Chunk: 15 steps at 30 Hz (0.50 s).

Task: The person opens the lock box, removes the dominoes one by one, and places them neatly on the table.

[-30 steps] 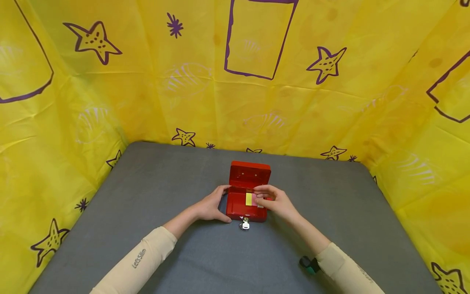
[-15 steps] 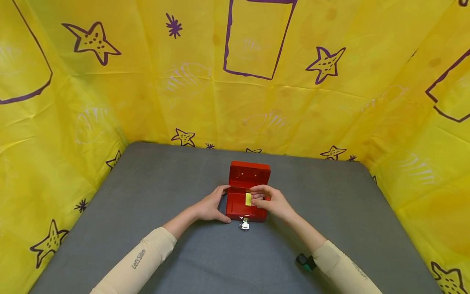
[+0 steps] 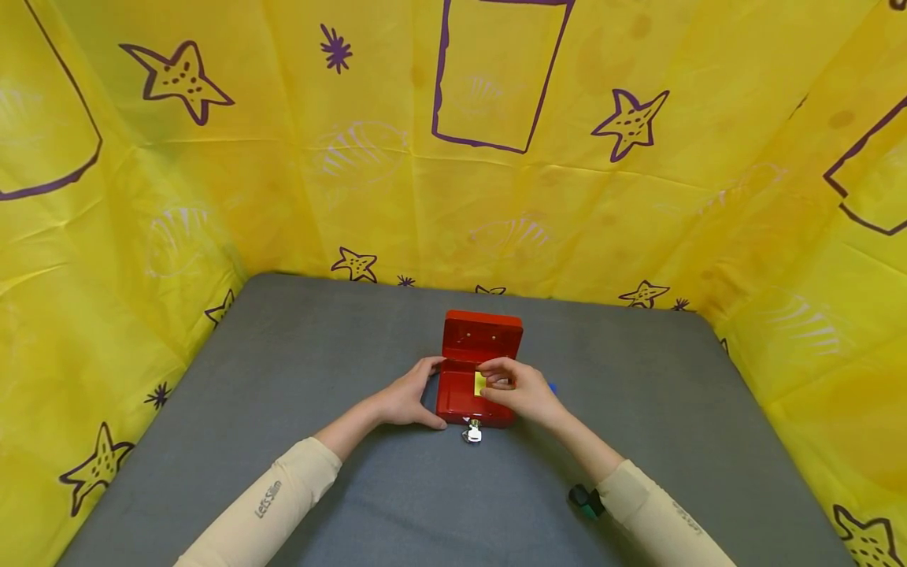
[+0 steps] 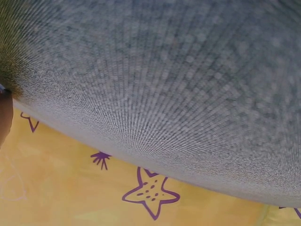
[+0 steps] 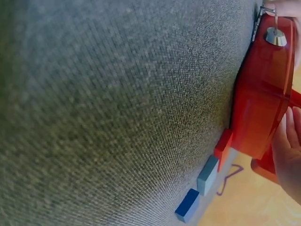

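Observation:
A red cash box [image 3: 457,386] stands on the grey table with its lid [image 3: 482,339] up and keys [image 3: 472,431] hanging from its front lock. My left hand [image 3: 407,398] spans its left side, thumb at the front corner and fingers at the back, gripping it. My right hand [image 3: 520,390] reaches in over the right wall, fingers bent, thumb and forefinger at the two ends of a yellow block [image 3: 479,383]. Something pale shows between those fingers. Whether they pinch anything is hidden, also in the right wrist view, where the box wall covers the fingertips.
Along the box's right side, in the right wrist view, lie a red block [image 5: 223,148], a light blue block [image 5: 208,175] and a dark blue block [image 5: 187,205]. A black-and-green object [image 3: 586,502] is by the right sleeve. Yellow patterned cloth [image 3: 368,197] surrounds the table.
My right hand has shifted a little left inside the box, covering a pink block that showed earlier. A blue block now shows beyond the hand. My left hand and the box have stayed put.

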Motion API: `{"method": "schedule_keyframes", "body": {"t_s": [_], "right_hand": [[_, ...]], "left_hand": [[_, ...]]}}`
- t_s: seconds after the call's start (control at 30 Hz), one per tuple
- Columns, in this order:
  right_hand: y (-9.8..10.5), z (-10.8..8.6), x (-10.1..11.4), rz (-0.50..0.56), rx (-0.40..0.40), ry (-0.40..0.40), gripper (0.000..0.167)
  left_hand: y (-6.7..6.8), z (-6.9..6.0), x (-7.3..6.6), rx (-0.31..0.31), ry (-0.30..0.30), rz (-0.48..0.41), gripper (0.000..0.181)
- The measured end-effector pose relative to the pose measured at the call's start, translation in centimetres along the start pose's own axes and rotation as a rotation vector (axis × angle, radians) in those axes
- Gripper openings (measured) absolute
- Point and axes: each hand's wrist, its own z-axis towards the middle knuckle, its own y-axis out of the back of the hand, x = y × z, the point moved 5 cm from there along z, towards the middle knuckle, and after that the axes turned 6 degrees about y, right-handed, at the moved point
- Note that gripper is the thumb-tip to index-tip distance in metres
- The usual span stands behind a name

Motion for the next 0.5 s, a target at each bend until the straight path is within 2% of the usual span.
{"method": "schedule_keyframes", "body": {"t_s": [0.23, 0.4, 0.5], "right_hand": [[-0.5, 0.4, 0.4, -0.157, -0.014, 0.101, 0.034], [-0.8, 0.5, 1.1, -0.313, 0.001, 0.182, 0.033], [-0.9, 0.6, 1.1, -0.387, 0.021, 0.196, 0.034]], "left_hand": [[0.0, 0.0, 0.0, -0.002, -0.019, 0.007, 0.102], [0.1, 0.1, -0.1, -0.005, -0.073, -0.003, 0.104], [0.1, 0.2, -0.2, -0.005, -0.093, -0.009, 0.104]]}}
